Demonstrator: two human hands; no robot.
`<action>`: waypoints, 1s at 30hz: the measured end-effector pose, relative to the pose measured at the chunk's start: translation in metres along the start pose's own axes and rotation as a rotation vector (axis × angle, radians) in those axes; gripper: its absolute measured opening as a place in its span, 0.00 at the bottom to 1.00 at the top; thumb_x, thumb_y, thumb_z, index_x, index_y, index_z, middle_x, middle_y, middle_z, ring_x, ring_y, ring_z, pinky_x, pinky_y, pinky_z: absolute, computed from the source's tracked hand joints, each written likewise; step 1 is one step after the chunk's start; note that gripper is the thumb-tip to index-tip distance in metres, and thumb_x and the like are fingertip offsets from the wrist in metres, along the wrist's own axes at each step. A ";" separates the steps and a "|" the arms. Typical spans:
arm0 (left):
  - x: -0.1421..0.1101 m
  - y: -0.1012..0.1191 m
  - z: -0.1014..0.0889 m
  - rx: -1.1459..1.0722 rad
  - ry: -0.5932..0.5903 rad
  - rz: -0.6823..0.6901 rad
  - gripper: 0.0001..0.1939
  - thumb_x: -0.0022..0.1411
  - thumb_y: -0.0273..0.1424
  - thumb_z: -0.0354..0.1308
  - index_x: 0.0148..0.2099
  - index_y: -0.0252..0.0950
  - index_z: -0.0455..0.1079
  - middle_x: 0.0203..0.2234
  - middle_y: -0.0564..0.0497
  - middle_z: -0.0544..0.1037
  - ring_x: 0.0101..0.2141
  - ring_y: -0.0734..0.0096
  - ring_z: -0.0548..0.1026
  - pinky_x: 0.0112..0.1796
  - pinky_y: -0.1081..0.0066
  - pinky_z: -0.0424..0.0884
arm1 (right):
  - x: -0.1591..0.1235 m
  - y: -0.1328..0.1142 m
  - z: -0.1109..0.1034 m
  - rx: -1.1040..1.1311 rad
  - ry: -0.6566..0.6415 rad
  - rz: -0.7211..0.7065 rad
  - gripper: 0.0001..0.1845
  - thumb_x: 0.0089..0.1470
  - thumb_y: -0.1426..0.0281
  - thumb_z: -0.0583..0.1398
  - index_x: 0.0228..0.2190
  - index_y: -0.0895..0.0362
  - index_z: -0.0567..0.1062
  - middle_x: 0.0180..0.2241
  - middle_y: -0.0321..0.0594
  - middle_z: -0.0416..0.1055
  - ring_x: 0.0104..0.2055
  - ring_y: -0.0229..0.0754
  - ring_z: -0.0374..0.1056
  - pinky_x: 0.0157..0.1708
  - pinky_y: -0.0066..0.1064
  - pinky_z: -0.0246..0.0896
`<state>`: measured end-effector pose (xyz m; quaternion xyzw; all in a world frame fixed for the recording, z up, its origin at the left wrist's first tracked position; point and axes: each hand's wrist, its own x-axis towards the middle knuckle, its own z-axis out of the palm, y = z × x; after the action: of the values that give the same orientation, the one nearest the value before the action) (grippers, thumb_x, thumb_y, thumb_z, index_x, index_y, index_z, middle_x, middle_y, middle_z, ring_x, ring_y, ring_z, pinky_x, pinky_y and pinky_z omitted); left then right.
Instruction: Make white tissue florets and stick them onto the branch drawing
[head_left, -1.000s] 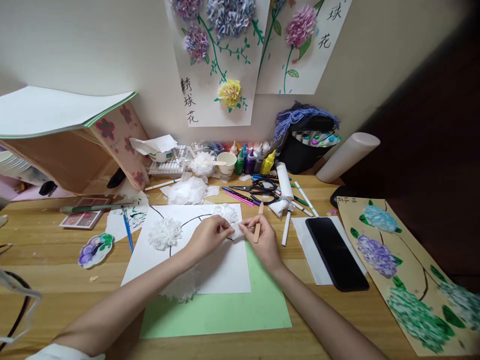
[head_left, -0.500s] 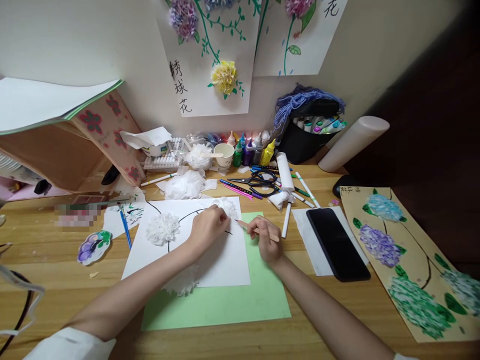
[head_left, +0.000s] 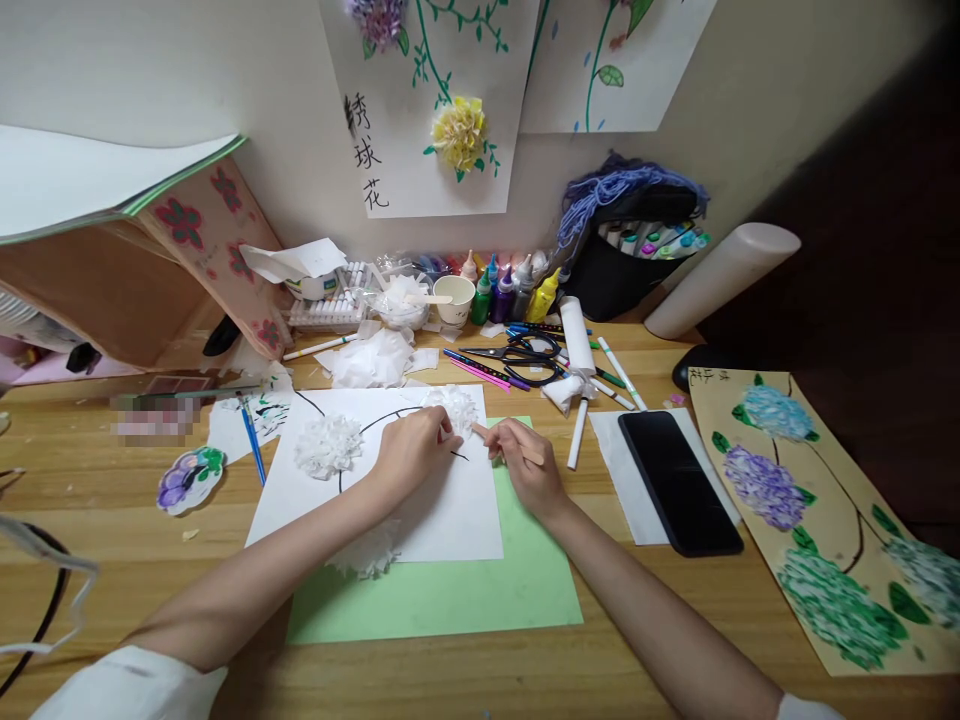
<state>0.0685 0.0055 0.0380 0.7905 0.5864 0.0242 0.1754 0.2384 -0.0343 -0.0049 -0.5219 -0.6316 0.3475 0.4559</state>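
My left hand (head_left: 414,445) is closed in a pinch over the right part of the white sheet (head_left: 457,525), beside a white ruffled paper flower (head_left: 452,403). The small piece of white tissue paper in its fingertips is almost wholly hidden. My right hand (head_left: 526,462) grips a wooden craft stick (head_left: 532,456), whose narrow end points at the left fingertips. Another white paper flower (head_left: 328,446) sits on the sheet's left side, joined to drawn black stems. A third flower (head_left: 367,552) shows partly below my left forearm. Under the sheet lies green paper (head_left: 517,595).
Behind the sheet are a pile of white tissue paper (head_left: 371,358), black scissors (head_left: 525,350), a paper cup (head_left: 454,300) and paint bottles (head_left: 504,295). To the right lie a phone (head_left: 679,482) and a painted flower picture (head_left: 817,500). A box (head_left: 217,270) stands left.
My hands have parted from the white tissue paper they pinched together. My right hand turned the craft stick toward my left fingers, first backing off, then coming nearer. My left hand stays by the flower.
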 end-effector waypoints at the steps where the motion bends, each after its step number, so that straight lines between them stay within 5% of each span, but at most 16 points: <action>1: 0.000 -0.003 0.000 -0.009 -0.032 -0.010 0.11 0.55 0.40 0.56 0.33 0.38 0.70 0.28 0.51 0.77 0.30 0.66 0.73 0.27 0.72 0.59 | 0.000 0.000 0.000 0.005 -0.003 0.007 0.19 0.61 0.61 0.46 0.24 0.54 0.68 0.21 0.35 0.65 0.27 0.38 0.64 0.27 0.29 0.58; 15: 0.010 -0.005 -0.004 0.129 -0.196 0.022 0.13 0.51 0.42 0.60 0.28 0.36 0.72 0.27 0.45 0.77 0.31 0.59 0.74 0.28 0.70 0.60 | 0.028 0.003 0.013 0.388 0.248 0.295 0.25 0.56 0.51 0.48 0.20 0.56 0.65 0.13 0.32 0.64 0.15 0.32 0.58 0.15 0.24 0.52; 20: 0.008 -0.001 -0.007 0.168 -0.216 0.020 0.13 0.54 0.41 0.57 0.30 0.35 0.73 0.29 0.42 0.78 0.33 0.56 0.75 0.28 0.69 0.60 | 0.021 0.005 0.007 0.422 0.374 0.272 0.25 0.58 0.54 0.47 0.17 0.56 0.64 0.11 0.31 0.60 0.14 0.32 0.58 0.16 0.24 0.51; 30: 0.006 0.004 -0.009 0.184 -0.234 -0.004 0.14 0.56 0.40 0.54 0.31 0.34 0.73 0.32 0.42 0.78 0.35 0.56 0.75 0.29 0.69 0.61 | 0.011 0.006 0.007 0.094 0.125 0.051 0.24 0.61 0.60 0.45 0.19 0.56 0.67 0.15 0.33 0.64 0.19 0.33 0.60 0.23 0.27 0.56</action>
<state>0.0715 0.0126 0.0468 0.7995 0.5632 -0.1222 0.1694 0.2331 -0.0222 -0.0103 -0.5365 -0.5715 0.3549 0.5095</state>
